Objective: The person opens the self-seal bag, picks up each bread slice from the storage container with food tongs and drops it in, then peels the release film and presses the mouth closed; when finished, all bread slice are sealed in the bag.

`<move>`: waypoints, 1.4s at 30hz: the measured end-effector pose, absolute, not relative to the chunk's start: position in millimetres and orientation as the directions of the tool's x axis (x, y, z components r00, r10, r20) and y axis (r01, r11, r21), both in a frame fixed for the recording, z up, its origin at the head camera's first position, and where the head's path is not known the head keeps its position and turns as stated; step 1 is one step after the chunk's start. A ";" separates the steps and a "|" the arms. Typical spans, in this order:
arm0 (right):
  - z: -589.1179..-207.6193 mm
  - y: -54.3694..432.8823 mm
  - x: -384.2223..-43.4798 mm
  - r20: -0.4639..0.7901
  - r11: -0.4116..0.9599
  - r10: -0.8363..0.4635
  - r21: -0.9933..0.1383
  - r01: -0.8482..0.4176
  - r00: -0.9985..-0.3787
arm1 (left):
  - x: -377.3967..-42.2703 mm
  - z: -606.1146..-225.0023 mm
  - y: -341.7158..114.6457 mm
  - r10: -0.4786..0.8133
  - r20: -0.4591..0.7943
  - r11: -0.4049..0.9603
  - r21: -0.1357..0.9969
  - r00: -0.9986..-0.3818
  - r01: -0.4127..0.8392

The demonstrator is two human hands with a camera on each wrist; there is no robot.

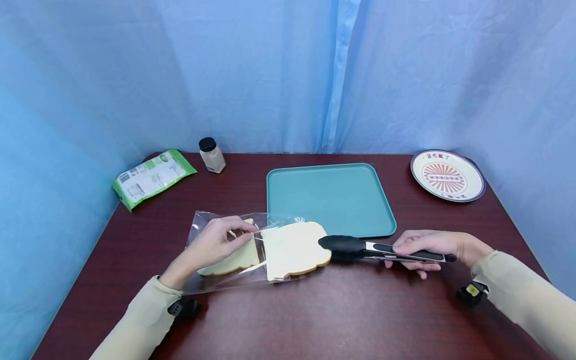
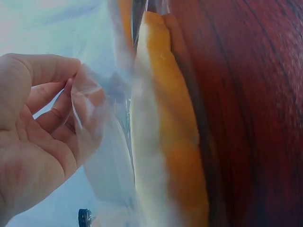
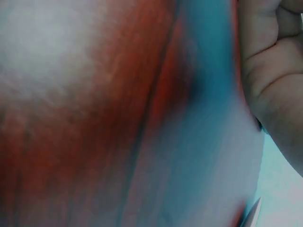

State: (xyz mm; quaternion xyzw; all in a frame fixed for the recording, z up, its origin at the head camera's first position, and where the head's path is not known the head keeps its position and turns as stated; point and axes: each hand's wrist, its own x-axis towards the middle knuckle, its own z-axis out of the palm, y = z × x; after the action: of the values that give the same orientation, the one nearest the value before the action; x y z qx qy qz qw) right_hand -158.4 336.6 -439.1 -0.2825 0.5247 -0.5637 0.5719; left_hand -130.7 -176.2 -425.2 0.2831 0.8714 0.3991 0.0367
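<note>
My left fingers [image 1: 240,224] pinch the plastic bag [image 2: 106,151], right fingers [image 1: 422,266] grip tongs [image 1: 344,246] at the bread slice [image 1: 294,250]; tight along the teal tray [image 1: 328,200] edge, roomier desk [image 1: 337,320] nearside.

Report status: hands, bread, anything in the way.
Left hand pinching bag. Right hand holding tongs at edge of bread slice. Bag partly covers bread slice; nothing else visibly blocking.

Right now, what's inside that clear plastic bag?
One bread slice lies inside the bag; a second slice, at the tongs, seems partly inside. The left hand hides part of the first.
</note>
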 end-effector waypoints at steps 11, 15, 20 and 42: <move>-436.5 327.3 -150.5 -0.125 0.068 -0.960 -0.973 0.223 -0.252 | -128.8 -421.6 -178.5 0.519 0.175 0.507 0.725 -0.837 0.466; -436.5 319.3 -146.0 -0.201 0.148 -0.932 -0.971 0.190 -0.302 | -128.0 -420.4 -180.1 0.491 0.180 0.492 0.750 -0.852 0.442; -434.2 306.2 -138.5 -0.347 0.294 -0.876 -0.935 0.200 -0.335 | -127.5 -424.4 -182.3 0.477 0.194 0.495 0.747 -0.857 0.444; -439.2 274.5 -140.3 -0.299 0.248 -0.896 -0.950 0.190 -0.328 | -127.7 -423.4 -182.5 0.455 0.264 0.480 0.731 -0.850 0.484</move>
State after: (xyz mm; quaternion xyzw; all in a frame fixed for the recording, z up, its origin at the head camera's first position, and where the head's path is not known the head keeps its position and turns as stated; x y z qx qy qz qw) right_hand -140.3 274.5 -439.2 -0.2895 0.6097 -0.5405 0.5022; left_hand -127.7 -182.5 -423.4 0.2731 0.8601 0.4305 -0.0167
